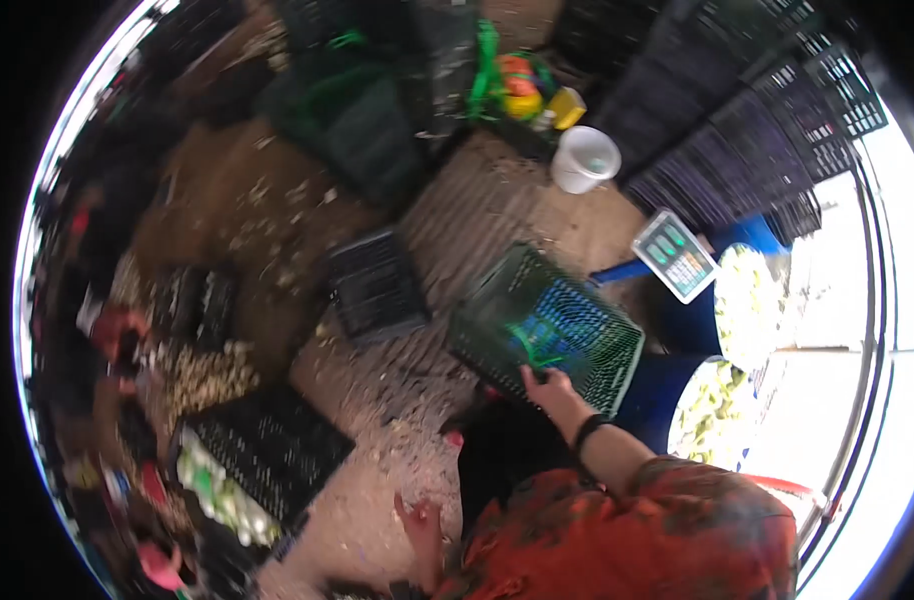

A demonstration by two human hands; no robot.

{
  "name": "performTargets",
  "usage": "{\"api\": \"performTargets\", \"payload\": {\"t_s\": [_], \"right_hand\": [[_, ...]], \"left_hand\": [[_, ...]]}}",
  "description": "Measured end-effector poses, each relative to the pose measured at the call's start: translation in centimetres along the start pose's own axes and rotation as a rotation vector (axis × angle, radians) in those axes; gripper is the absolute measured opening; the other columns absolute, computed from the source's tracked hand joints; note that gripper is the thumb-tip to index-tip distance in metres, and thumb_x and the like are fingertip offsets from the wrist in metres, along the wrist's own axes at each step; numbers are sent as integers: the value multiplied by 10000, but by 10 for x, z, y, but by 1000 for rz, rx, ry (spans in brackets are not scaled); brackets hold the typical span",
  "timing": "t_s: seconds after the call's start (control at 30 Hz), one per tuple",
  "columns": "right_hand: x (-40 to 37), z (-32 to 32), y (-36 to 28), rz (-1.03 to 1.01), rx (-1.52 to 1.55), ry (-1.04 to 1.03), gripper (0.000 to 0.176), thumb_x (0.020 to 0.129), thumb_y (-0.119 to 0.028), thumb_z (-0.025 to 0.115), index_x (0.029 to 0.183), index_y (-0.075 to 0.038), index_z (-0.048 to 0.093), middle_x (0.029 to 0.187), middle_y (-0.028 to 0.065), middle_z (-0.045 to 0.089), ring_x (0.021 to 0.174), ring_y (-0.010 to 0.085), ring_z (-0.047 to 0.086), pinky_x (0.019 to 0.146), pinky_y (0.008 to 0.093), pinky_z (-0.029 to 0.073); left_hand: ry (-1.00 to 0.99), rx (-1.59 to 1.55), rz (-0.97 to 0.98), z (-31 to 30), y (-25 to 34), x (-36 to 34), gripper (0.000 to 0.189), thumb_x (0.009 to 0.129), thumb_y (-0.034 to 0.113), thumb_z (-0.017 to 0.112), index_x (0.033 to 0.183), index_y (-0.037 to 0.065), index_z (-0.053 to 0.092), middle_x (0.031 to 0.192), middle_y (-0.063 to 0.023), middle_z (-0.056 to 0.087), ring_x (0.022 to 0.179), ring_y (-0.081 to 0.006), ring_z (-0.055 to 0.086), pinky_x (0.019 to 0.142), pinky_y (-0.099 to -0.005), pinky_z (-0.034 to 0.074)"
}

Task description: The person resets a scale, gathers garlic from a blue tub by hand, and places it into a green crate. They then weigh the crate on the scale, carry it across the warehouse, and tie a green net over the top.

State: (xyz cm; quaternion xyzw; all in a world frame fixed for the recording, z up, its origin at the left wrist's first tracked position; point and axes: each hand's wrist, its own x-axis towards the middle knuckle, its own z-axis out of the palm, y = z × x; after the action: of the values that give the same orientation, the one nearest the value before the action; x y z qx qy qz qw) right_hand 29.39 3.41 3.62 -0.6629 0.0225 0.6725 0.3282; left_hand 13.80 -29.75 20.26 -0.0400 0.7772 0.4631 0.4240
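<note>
A green plastic crate (487, 312) with mesh sides sits tilted in front of me, and blue shows through its mesh. My right hand (552, 388) is closed on the crate's near rim, with a dark band around the wrist. Bright green strands (533, 348) lie just beyond its fingers. Low over the dirt floor, my left hand (418, 516) hangs with its fingers apart and nothing in it. Motion blur softens both hands.
A digital scale display (676, 256) stands beside blue barrels (649, 408) filled with pale green pieces. Behind are a white bucket (585, 160) and stacked dark crates (722, 165). Black crates (267, 440) (379, 287) stand leftward. People (161, 564) work at the far left.
</note>
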Motion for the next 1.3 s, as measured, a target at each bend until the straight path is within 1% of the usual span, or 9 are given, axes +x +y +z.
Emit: {"api": "performTargets", "payload": {"t_s": [0.07, 0.3, 0.5, 0.67, 0.87, 0.97, 1.07, 1.17, 1.3], "right_hand": [[60, -15, 22, 313, 772, 121, 323, 957, -138, 462, 1261, -28, 447, 1351, 101, 410, 1220, 300, 419, 928, 539, 505], [138, -61, 43, 199, 784, 213, 277, 927, -164, 511, 1146, 4, 496, 1271, 126, 492, 1121, 322, 480, 977, 509, 456], [229, -112, 64, 81, 735, 112, 375, 834, -274, 614, 1071, -17, 477, 1015, 231, 502, 835, 412, 495, 788, 503, 544], [218, -88, 23, 2, 735, 135, 314, 872, -246, 650, 1071, -27, 548, 1106, 155, 581, 1024, 309, 594, 896, 434, 527], [141, -148, 84, 76, 460, -78, 544, 858, -198, 680, 1275, -5, 387, 1037, 203, 593, 929, 359, 620, 767, 486, 538], [33, -209, 107, 86, 225, -90, 612, 855, -200, 680, 1344, -55, 342, 948, 161, 624, 781, 345, 670, 653, 471, 544], [-68, -288, 155, 115, -14, 52, 330, 908, -231, 616, 1181, -90, 495, 914, 128, 658, 788, 310, 680, 631, 422, 554], [-146, -367, 220, 136, 11, 28, 311, 905, -261, 617, 1147, -96, 512, 852, 102, 633, 734, 303, 671, 602, 387, 553], [-176, -473, 340, 383, -184, 86, 310, 955, -321, 452, 1025, -54, 592, 886, 122, 652, 798, 325, 665, 633, 426, 572]], "left_hand": [[108, 32, -81, -7, -30, -12, 646, 790, 13, 661, 1367, 66, 376, 922, -105, 625, 709, -140, 573, 616, -259, 493], [-75, 212, -535, -64, -24, -15, 670, 910, 203, 610, 1444, 37, 241, 1065, -154, 623, 873, -230, 637, 703, -328, 551], [-320, 183, -397, -121, -75, 17, 597, 922, 135, 591, 1428, 50, 286, 1115, -156, 593, 916, -244, 637, 744, -323, 561], [-218, 294, -648, -109, -47, 56, 538, 920, 136, 604, 1393, 46, 364, 1132, -143, 581, 983, -245, 625, 808, -331, 543], [-473, 701, -250, -191, -71, 118, 500, 932, 376, 572, 1337, 102, 467, 1219, -135, 562, 1111, -253, 566, 914, -437, 478], [-271, 768, 665, -148, -22, 159, 97, 749, -2, 685, 685, 43, 628, 768, -65, 634, 719, -204, 593, 651, -301, 499], [-223, 743, 839, -59, 148, 118, 93, 752, -14, 666, 739, 18, 579, 902, -93, 614, 867, -191, 572, 768, -307, 466], [58, 395, 1102, -19, 298, 42, 358, 956, 279, 460, 1180, 18, 558, 1120, -73, 561, 1013, -184, 514, 946, -333, 386], [-931, -458, 1895, -21, 422, -148, 540, 944, 535, 440, 1326, 155, 485, 1299, -118, 523, 1237, -246, 464, 999, -511, 376]]}}
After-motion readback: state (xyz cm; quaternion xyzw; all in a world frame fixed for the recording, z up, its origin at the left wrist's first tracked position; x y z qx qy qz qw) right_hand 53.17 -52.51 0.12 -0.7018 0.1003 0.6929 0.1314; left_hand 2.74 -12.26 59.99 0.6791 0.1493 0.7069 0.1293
